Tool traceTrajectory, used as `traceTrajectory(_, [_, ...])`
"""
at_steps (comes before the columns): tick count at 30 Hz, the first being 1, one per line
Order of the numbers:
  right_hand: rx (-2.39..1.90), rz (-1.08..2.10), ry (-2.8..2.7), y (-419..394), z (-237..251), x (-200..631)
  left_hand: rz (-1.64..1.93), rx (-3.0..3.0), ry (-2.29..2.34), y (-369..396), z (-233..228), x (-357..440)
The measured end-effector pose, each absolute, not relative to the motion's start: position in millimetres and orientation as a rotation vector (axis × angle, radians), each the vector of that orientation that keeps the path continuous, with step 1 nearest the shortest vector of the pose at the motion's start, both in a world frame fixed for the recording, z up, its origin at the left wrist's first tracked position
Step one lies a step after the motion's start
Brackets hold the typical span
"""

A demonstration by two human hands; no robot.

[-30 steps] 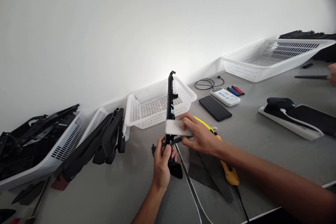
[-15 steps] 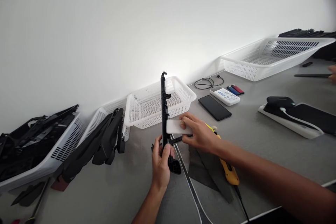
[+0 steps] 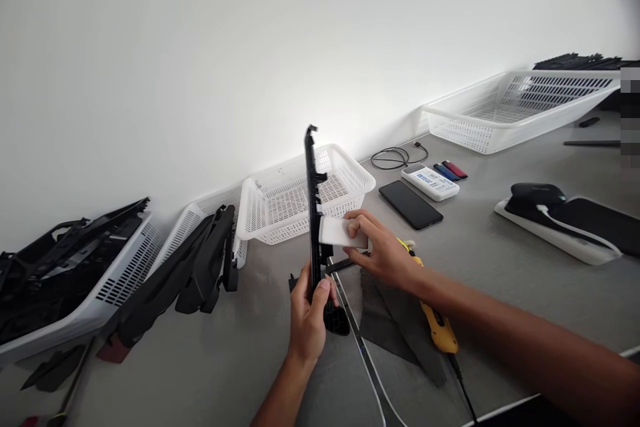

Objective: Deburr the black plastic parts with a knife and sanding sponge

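Note:
My left hand (image 3: 311, 310) is closed round the lower part of a long black plastic trim piece (image 3: 314, 213), which stands nearly upright with clips along its edge. In my right hand (image 3: 383, 247) is a white rectangular block (image 3: 339, 232), gripped between thumb and fingers. The block's left end meets the side of the trim piece about halfway up. What the block is exactly, I cannot make out. Below my right hand a dark grey cloth (image 3: 393, 327) lies on the table, beside a yellow corded tool (image 3: 440, 330).
Behind the trim piece stands a white basket (image 3: 255, 233). Black trim parts (image 3: 200, 267) and a loaded basket (image 3: 120, 280) are at left. A phone (image 3: 411, 205), a white power bank (image 3: 430, 183), a coiled cable (image 3: 393, 159) and another white basket (image 3: 465, 137) lie to the right.
The trim piece's top has shifted slightly up and left. My right hand has tilted the white block a little, still against the trim piece. My left hand keeps its hold.

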State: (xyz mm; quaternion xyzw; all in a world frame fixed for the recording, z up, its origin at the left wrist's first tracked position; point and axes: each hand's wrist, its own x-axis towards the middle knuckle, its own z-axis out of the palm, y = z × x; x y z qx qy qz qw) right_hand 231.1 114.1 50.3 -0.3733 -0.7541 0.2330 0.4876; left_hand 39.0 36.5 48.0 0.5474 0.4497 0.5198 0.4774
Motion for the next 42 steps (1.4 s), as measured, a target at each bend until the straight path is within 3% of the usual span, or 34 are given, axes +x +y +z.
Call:
traceTrajectory(10, [-0.649,0.603,-2.126,109,51,230,1.194,1.185,0.92,42,49,31])
traceTrajectory(16, [-0.791,0.498,-2.065,106,48,227,1.178,1.137,0.936,44,48,32])
traceTrajectory(21, [-0.649,0.497,-2.194,107,52,229,1.16,1.121,0.926,41,49,33])
traceTrajectory(36, [-0.758,0.407,-2.041,104,54,227,1.221,1.021,0.948,46,53,26])
traceTrajectory(42, [-0.635,0.325,-2.109,88,57,218,1.19,0.859,1.027,41,35,34])
